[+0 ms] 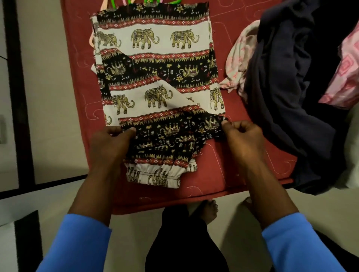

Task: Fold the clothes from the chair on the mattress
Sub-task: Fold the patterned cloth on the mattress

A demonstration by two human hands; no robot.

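Observation:
Elephant-print trousers (155, 77) in black, white and red lie spread on the red mattress (242, 174). Their elastic cuffs (153, 174) point toward me at the near edge. My left hand (108, 143) grips the left edge of the lower black band. My right hand (242, 139) pinches the same band at its right edge, fingers curled round the cloth. Between the two hands the fabric is lifted slightly off the mattress.
A dark navy garment (291, 97) is heaped on the mattress at the right, with a pink-and-white cloth (240, 64) beside it and a pink patterned piece (347, 77) at the far right. Coloured hangers (155, 2) peek out behind the trousers. My bare feet (208, 211) stand at the mattress edge.

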